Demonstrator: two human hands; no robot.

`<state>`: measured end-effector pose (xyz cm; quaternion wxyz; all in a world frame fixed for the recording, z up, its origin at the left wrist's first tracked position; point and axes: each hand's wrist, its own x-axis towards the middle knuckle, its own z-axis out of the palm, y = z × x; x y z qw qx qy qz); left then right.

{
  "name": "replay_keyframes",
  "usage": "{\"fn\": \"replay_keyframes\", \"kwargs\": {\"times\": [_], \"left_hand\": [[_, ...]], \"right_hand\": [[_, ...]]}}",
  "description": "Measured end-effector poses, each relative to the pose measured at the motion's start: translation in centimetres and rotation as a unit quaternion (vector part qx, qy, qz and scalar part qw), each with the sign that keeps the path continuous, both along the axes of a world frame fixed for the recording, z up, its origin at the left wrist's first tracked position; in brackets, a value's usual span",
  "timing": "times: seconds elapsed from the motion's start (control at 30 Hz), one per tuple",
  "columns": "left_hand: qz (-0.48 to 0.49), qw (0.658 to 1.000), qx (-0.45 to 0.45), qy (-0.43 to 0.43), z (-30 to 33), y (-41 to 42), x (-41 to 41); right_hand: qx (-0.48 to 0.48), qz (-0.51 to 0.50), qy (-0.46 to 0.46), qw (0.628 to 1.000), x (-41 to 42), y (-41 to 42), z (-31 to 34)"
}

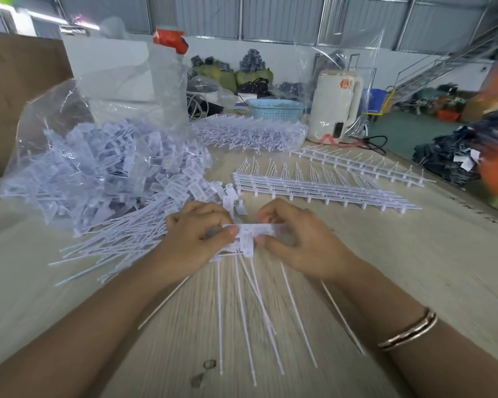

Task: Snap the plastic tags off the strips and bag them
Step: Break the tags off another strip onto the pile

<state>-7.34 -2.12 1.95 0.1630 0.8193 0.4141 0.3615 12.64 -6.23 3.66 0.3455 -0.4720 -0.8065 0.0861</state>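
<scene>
Left hand (202, 234) and right hand (288, 239) both pinch 1 strip of tags (249, 235), long axis left-right between the grips, tails trailing toward the person; bag (78, 156) lies far-left, nearer the left hand.

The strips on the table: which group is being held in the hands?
The strip between the left hand and right hand, tails pointing toward the person. The stacks behind lie untouched.

- both forearms come in from the bottom corners and meet mid-frame, palms down
- left hand (199, 229) fingers curled, thumb tip pressed forward in a pinch
- right hand (292, 235) curled the same way, thumb and fingertips pinching, facing the left, almost touching
</scene>
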Motion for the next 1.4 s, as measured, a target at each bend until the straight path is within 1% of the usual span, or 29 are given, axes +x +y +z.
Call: {"fn": "replay_keyframes", "kwargs": {"times": [0.07,0.13,0.23,0.3,0.4,0.6,0.73,0.77,0.8,0.83,0.9,0.93,1.0,1.1,1.23,1.33,1.4], "left_hand": [[0.001,1.000,-0.012,-0.005,0.0,0.1,-0.2],[0.008,1.000,-0.014,0.019,-0.1,0.0,-0.1],[0.035,0.997,0.010,0.064,-0.1,-0.1,0.2],[0.041,0.996,0.033,0.078,-0.1,-0.1,0.1],[0.037,0.994,0.043,0.089,0.0,-0.2,-0.3],[0.044,0.993,0.069,0.084,-0.1,-0.3,-0.3],[0.042,0.993,0.073,0.085,0.1,-0.5,-0.1],[0.045,0.995,0.061,0.071,0.2,-0.6,0.0],[0.046,0.997,0.036,0.040,0.3,-0.6,0.1],[0.042,0.999,0.001,-0.008,0.5,-0.7,0.1],[0.025,0.992,-0.067,-0.108,0.7,-0.8,0.3],[0.023,0.988,-0.085,-0.128,0.8,-0.9,0.4],[0.021,0.987,-0.095,-0.130,0.9,-1.2,0.5],[-0.001,0.993,-0.067,-0.100,1.1,-1.3,0.4],[0.000,0.999,0.020,-0.049,1.0,-1.3,0.1],[-0.004,0.997,0.081,-0.017,1.4,-1.5,0.2],[-0.014,0.996,0.084,-0.010,1.4,-1.6,0.3]], "right_hand": [[0.009,-0.029,-0.030,0.999,0.5,0.2,-0.2],[0.019,-0.047,-0.051,0.997,0.1,0.3,-0.5],[0.047,-0.054,-0.085,0.994,-0.5,0.4,-0.8],[0.066,-0.059,-0.127,0.988,-0.7,0.5,-1.0],[0.063,-0.057,-0.182,0.980,-0.9,0.5,-1.2],[0.066,-0.046,-0.212,0.974,-0.9,0.4,-1.1],[0.085,-0.052,-0.243,0.965,-0.9,0.3,-1.0],[0.098,-0.057,-0.239,0.964,-0.9,0.2,-0.9],[0.123,-0.064,-0.231,0.963,-1.0,0.2,-0.7],[0.157,-0.076,-0.223,0.959,-1.1,0.2,-0.6],[0.214,-0.100,-0.215,0.948,-1.2,0.2,-0.4],[0.231,-0.106,-0.214,0.943,-1.3,0.2,-0.3],[0.248,-0.102,-0.214,0.939,-1.3,0.2,-0.2],[0.242,-0.097,-0.219,0.940,-1.3,0.2,-0.2],[0.234,-0.095,-0.210,0.944,-1.3,-0.1,-0.1],[0.200,-0.082,-0.196,0.956,-1.4,-0.2,0.1],[0.158,-0.072,-0.190,0.966,-1.3,-0.2,0.2]]}}
